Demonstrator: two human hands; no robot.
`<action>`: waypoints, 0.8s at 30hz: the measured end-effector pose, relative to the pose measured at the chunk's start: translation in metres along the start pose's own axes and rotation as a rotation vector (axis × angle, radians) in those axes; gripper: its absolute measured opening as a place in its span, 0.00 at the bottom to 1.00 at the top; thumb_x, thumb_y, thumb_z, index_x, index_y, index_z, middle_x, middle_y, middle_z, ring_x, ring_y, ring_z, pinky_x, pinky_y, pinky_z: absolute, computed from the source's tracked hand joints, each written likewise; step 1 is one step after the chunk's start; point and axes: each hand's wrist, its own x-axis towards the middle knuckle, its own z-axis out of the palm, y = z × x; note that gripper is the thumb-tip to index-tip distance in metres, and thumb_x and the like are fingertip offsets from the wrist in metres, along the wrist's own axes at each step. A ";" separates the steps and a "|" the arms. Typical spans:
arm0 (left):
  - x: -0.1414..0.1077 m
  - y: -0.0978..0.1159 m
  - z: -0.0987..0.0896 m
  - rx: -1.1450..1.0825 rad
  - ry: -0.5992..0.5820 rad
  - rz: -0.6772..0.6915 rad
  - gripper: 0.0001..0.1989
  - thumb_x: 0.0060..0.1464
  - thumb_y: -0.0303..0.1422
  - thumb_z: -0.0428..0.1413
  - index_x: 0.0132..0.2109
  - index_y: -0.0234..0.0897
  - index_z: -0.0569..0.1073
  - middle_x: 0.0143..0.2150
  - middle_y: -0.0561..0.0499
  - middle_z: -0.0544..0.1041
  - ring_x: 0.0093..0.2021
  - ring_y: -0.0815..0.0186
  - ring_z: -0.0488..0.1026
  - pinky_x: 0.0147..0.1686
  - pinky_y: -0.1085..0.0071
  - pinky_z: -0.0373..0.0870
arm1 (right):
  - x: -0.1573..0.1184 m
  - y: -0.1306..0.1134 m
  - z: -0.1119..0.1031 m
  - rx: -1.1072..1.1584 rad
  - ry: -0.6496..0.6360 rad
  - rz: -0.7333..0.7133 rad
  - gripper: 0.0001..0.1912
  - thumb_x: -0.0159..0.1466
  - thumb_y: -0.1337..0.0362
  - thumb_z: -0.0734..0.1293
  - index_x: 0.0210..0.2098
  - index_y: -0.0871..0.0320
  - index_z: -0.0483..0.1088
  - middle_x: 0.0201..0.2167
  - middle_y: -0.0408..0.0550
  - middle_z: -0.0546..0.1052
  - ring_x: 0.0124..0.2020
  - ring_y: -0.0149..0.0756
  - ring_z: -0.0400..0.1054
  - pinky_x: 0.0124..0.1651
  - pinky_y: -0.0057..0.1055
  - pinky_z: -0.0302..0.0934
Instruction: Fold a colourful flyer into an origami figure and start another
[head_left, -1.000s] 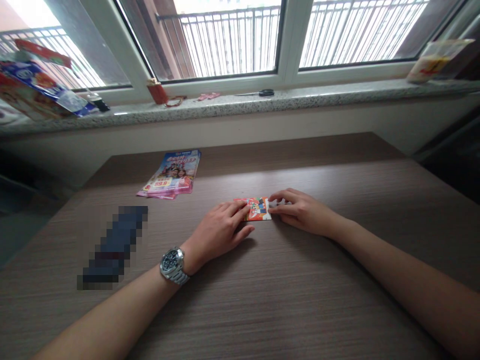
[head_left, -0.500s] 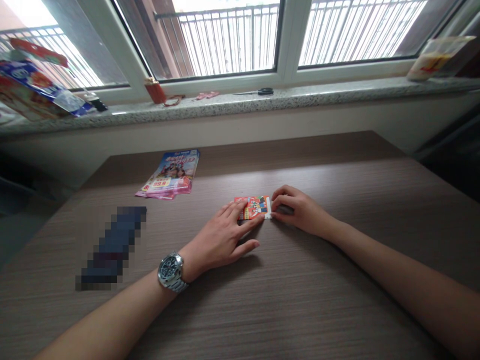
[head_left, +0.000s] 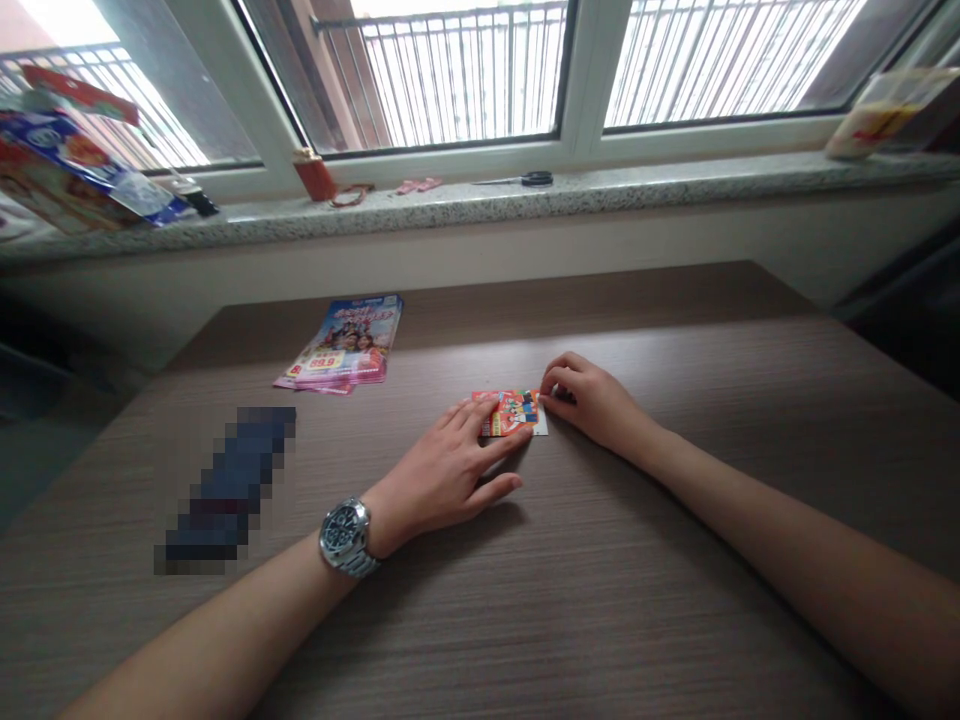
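Observation:
A small red and orange printed card (head_left: 519,410) with a white strip along its right end lies flat on the brown wood-grain table. My left hand (head_left: 450,465), a metal watch (head_left: 346,535) on its wrist, rests palm down with fingers stretched over the card's left part and near edge. The thumb is spread out on the table. My right hand (head_left: 589,395) has its thumb and forefinger pressed together at the card's far right corner. Its other fingers are curled. The fingertips partly hide that corner.
A stack of colourful flyers (head_left: 352,345) lies at the far left of the table (head_left: 675,560). Nearer on the left is a dark blurred-out object (head_left: 229,490). Scissors (head_left: 534,179), a red lighter-like item (head_left: 315,176) and bags (head_left: 90,165) stand along the stone windowsill (head_left: 637,188).
My right hand has slid slightly from the middle of the card's right end to its far right corner. The white strip shows more at the near corner. My left hand stays on the card.

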 end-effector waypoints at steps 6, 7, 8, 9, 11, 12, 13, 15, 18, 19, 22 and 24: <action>0.000 0.001 -0.001 0.023 -0.006 -0.003 0.29 0.69 0.50 0.47 0.71 0.47 0.61 0.73 0.38 0.56 0.73 0.45 0.54 0.70 0.45 0.54 | 0.004 0.001 0.004 -0.052 0.048 0.048 0.05 0.66 0.67 0.70 0.33 0.56 0.70 0.38 0.45 0.71 0.30 0.32 0.69 0.37 0.33 0.65; 0.000 0.001 -0.001 0.022 -0.003 -0.003 0.29 0.69 0.50 0.47 0.71 0.47 0.61 0.73 0.39 0.56 0.73 0.45 0.54 0.70 0.45 0.54 | 0.004 0.000 0.004 -0.069 0.060 0.048 0.05 0.66 0.67 0.70 0.33 0.56 0.70 0.37 0.45 0.71 0.30 0.32 0.69 0.37 0.33 0.65; 0.000 0.001 -0.001 0.021 0.001 -0.003 0.28 0.69 0.50 0.47 0.71 0.47 0.62 0.73 0.39 0.57 0.72 0.45 0.54 0.70 0.45 0.54 | 0.004 0.000 0.004 -0.086 0.069 0.048 0.05 0.66 0.67 0.69 0.33 0.56 0.70 0.37 0.45 0.71 0.30 0.33 0.69 0.37 0.33 0.65; 0.000 0.001 -0.001 0.019 0.007 -0.002 0.28 0.69 0.50 0.48 0.71 0.48 0.62 0.73 0.39 0.57 0.72 0.45 0.55 0.70 0.45 0.54 | 0.004 0.000 0.005 -0.102 0.075 0.047 0.05 0.67 0.66 0.69 0.33 0.55 0.70 0.37 0.46 0.72 0.30 0.33 0.68 0.36 0.33 0.65; 0.000 0.001 -0.001 0.017 0.015 0.000 0.28 0.69 0.50 0.48 0.71 0.48 0.62 0.73 0.40 0.57 0.72 0.45 0.55 0.70 0.45 0.54 | 0.003 0.000 0.005 -0.120 0.083 0.050 0.05 0.67 0.66 0.68 0.33 0.55 0.70 0.37 0.46 0.72 0.29 0.33 0.68 0.35 0.33 0.64; 0.000 0.001 0.000 0.017 0.016 0.001 0.28 0.69 0.50 0.48 0.71 0.48 0.62 0.73 0.40 0.57 0.72 0.45 0.55 0.70 0.45 0.54 | 0.003 0.001 0.006 -0.120 0.086 0.052 0.05 0.67 0.66 0.68 0.33 0.55 0.70 0.37 0.46 0.72 0.29 0.33 0.68 0.35 0.33 0.64; 0.000 0.001 0.000 0.018 0.016 0.002 0.28 0.69 0.50 0.48 0.71 0.48 0.62 0.73 0.41 0.57 0.72 0.45 0.54 0.70 0.45 0.54 | 0.003 0.001 0.006 -0.115 0.090 0.056 0.06 0.67 0.65 0.68 0.33 0.55 0.70 0.37 0.46 0.72 0.29 0.33 0.68 0.35 0.33 0.64; 0.001 0.000 0.000 0.022 0.010 0.003 0.28 0.69 0.50 0.48 0.71 0.48 0.62 0.73 0.41 0.57 0.73 0.46 0.54 0.70 0.45 0.54 | 0.003 0.002 0.006 -0.100 0.102 0.069 0.06 0.67 0.66 0.68 0.32 0.55 0.70 0.36 0.46 0.72 0.29 0.33 0.67 0.35 0.33 0.64; 0.001 0.000 0.001 0.022 0.005 0.005 0.28 0.69 0.50 0.48 0.71 0.49 0.61 0.74 0.42 0.57 0.73 0.47 0.55 0.71 0.45 0.53 | 0.004 0.004 0.004 -0.081 0.113 0.083 0.06 0.66 0.66 0.69 0.32 0.56 0.70 0.35 0.45 0.72 0.29 0.33 0.67 0.36 0.34 0.63; 0.001 0.000 0.001 0.019 0.005 0.005 0.29 0.69 0.50 0.48 0.71 0.49 0.61 0.74 0.41 0.57 0.73 0.47 0.55 0.71 0.45 0.53 | 0.004 0.004 0.004 -0.075 0.115 0.084 0.05 0.66 0.67 0.69 0.32 0.56 0.71 0.35 0.45 0.72 0.29 0.33 0.68 0.36 0.33 0.63; 0.001 -0.001 0.002 0.012 0.004 0.005 0.28 0.69 0.50 0.48 0.71 0.48 0.61 0.74 0.41 0.56 0.73 0.47 0.54 0.71 0.46 0.52 | 0.003 0.005 0.002 -0.044 0.120 0.080 0.04 0.66 0.66 0.69 0.33 0.56 0.71 0.34 0.45 0.72 0.30 0.33 0.68 0.36 0.33 0.63; 0.001 -0.002 0.002 0.009 -0.009 0.006 0.28 0.69 0.50 0.47 0.71 0.48 0.62 0.75 0.40 0.54 0.74 0.46 0.53 0.71 0.46 0.51 | 0.002 0.005 0.002 -0.009 0.112 0.062 0.04 0.67 0.65 0.68 0.35 0.56 0.72 0.35 0.45 0.72 0.30 0.33 0.68 0.36 0.33 0.64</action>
